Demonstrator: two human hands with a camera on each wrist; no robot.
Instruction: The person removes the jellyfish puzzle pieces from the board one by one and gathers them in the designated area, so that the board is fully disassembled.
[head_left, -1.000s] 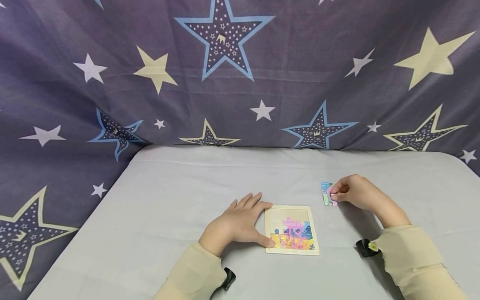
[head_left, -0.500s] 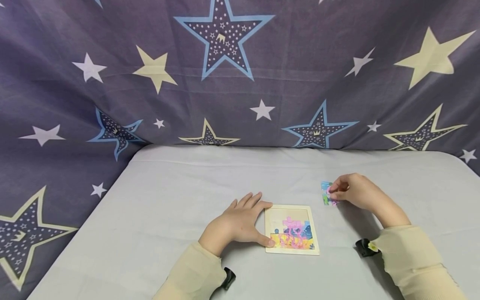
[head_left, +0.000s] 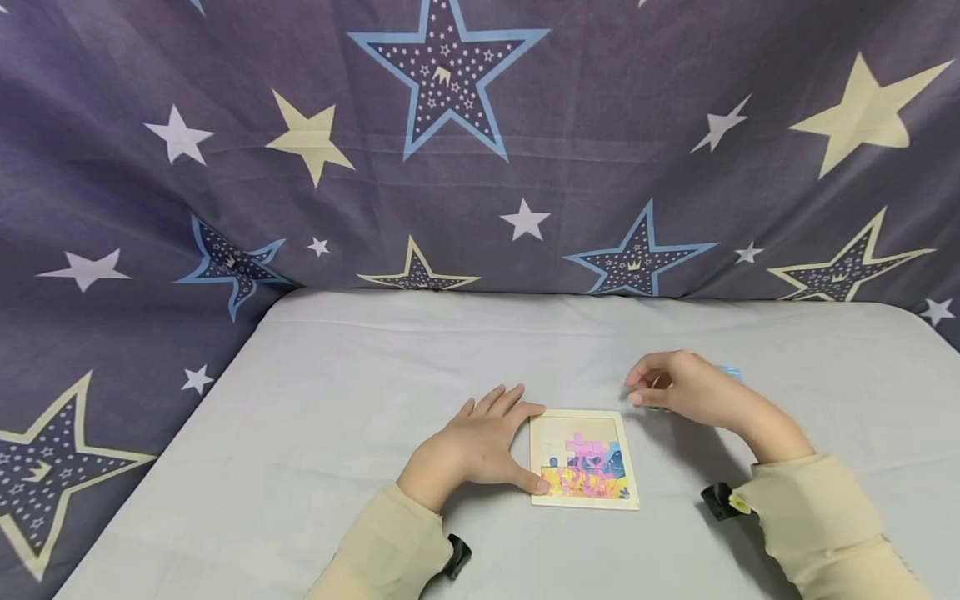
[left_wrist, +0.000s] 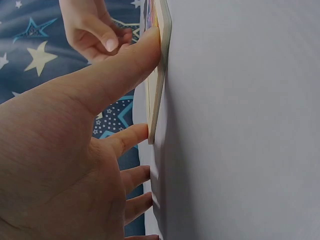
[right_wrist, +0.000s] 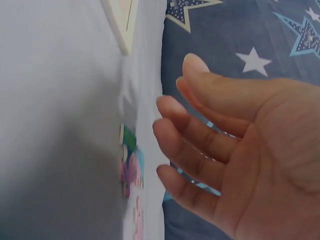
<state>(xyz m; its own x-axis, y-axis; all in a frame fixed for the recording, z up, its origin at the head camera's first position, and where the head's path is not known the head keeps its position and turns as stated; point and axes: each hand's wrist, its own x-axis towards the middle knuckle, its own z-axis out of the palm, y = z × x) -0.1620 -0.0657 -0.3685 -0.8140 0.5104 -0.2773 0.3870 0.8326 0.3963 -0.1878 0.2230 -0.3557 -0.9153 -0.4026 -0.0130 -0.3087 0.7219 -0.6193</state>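
Observation:
A square wooden puzzle tray (head_left: 585, 505) lies on the light cloth, with pink, blue and yellow pieces filling its lower part. My left hand (head_left: 480, 446) is spread at its left side. Its thumb presses the near left corner and its index finger touches the far left corner; the left wrist view shows the other fingertips on the cloth. My right hand (head_left: 693, 387) hovers right of the tray, fingers loosely bent, nothing between them in the right wrist view. Beneath it lie loose jigsaw pieces (right_wrist: 131, 167), mostly hidden from the head view. A blue piece (head_left: 729, 372) shows behind the hand.
A pale grey cloth (head_left: 360, 358) covers the flat surface. Behind and to the left hangs a dark curtain (head_left: 480, 200) printed with stars. Black wrist straps (head_left: 457, 557) sit at both sleeves.
My right hand has let go of the piece it was pinching and shifted left toward the tray, uncovering a blue piece behind it. The left hand and tray have stayed still.

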